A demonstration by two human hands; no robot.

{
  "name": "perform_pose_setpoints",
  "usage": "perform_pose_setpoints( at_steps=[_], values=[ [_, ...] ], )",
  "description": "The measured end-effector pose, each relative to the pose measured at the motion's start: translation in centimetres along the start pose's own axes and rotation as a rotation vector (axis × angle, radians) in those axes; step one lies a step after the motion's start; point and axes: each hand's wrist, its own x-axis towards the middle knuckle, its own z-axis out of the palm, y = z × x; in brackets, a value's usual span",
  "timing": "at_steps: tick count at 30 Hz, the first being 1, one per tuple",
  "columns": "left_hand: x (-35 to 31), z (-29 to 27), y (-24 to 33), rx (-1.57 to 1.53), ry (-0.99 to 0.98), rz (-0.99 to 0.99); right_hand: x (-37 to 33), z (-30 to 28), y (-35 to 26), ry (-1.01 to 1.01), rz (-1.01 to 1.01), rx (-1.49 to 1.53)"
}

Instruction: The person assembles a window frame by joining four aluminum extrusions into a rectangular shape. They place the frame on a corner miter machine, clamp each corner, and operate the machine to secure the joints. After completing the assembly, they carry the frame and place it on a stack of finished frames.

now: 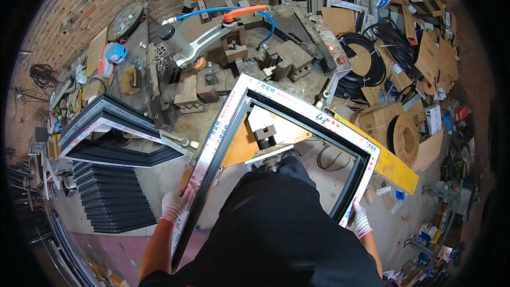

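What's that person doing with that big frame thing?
A person in white gloves is holding a big dark metal window frame with protective film on its edges. The left hand has a grip on the frame's left side bar, and the right hand holds the right side bar. The frame's far corner rests up on a cluttered metal workbench, close to a machine with an orange handle. A stack of similar dark frames lies to the left.

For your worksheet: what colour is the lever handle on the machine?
Orange lever handle, clearest in the head view.
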Motion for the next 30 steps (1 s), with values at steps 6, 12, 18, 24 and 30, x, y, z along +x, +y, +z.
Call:
perform_pose_setpoints(
  at_steps=[6, 12, 18, 24, 30],
  values=[
    [-0.9, 0.2, 1.6, -0.104, 0.097, -0.106, 0.8, 0.0, -0.4, -0.051, -0.01, -0.012],
    [-6.3, 5.2, -1.1, -0.137, 0.466, 0.095, 1.1, -0.9, -1.6, -0.079, 0.067, 0.003],
    [-11.3, 9.2, -9.0, 0.153, 0.378, -0.135, 4.1, -0.5, -8.0, 0.048, -0.201, -0.142],
    [-11.0, 10.7, -11.6, 0.246, 0.397, -0.092, 4.9, -0.8, -10.8, 0.066, -0.074, -0.159],
    [-11.4, 9.4, -10.0, 0.132, 0.386, -0.136, 2.3, -0.4, -14.1, 0.035, -0.03, -0.28]
  ],
)
